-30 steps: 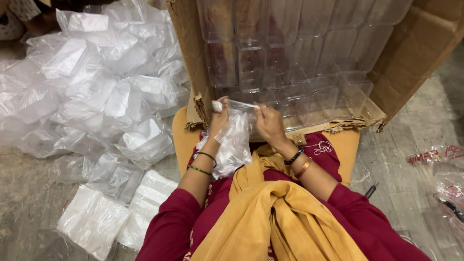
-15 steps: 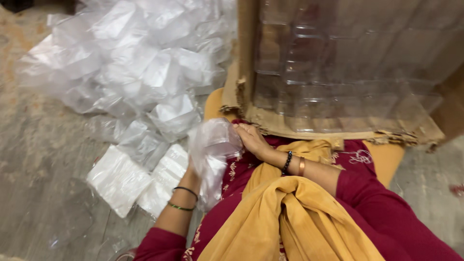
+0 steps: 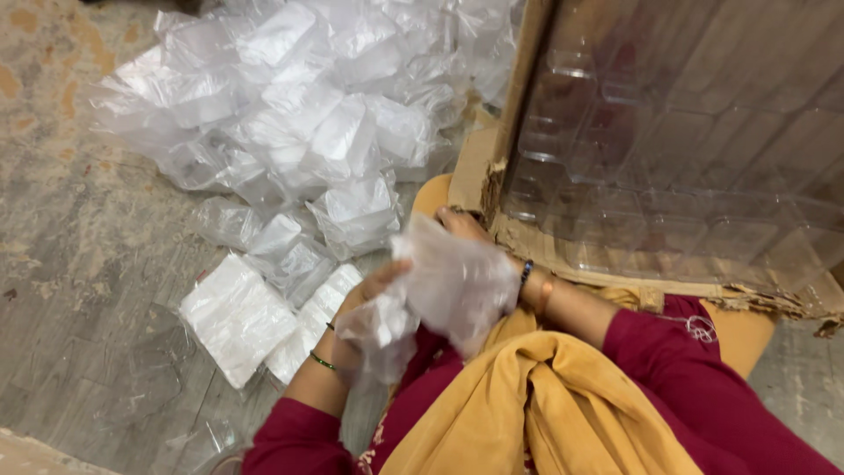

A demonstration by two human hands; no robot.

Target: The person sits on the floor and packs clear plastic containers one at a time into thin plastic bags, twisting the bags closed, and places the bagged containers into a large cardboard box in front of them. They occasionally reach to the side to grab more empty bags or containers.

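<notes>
Clear crinkly bag [image 3: 453,286], thin and translucent, sits mid-frame over the lap, held by both hands. Left hand [image 3: 374,295] grips its lower end; right hand [image 3: 466,230] is behind it, grip mostly hidden. Glossy bagged pile [image 3: 308,123] far left; torn cardboard box [image 3: 527,114] of clear trays right.

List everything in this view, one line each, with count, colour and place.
plastic bag: one, clear, held in both hands at centre
bagged containers: a pile, too many to count, clear, floor upper left
flat bag stacks: two, white, floor left of the lap
cardboard box: one, brown, torn lower edge, upper right
clear containers: many, transparent, inside the box
scarf: one, mustard yellow, on the lap
left hand: gripping the bag, bangles on wrist
right hand: mostly behind the bag
</notes>
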